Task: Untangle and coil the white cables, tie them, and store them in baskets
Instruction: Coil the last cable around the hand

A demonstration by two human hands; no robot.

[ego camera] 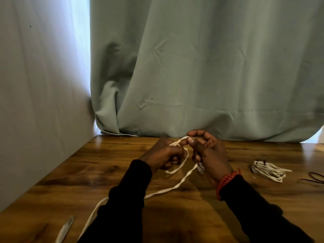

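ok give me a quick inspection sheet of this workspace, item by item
surface: wooden table, glossy.
job's things: loose white cable being looped; coiled bundle tied, lying right. Baskets: nothing seen.
clutter: white strip near left; dark cord at right edge.
grippers: left hand grips the cable loop; right hand pinches it at top.
cables: loose tail trails off the near edge.
surroundings: grey-green curtain behind; pale wall left.
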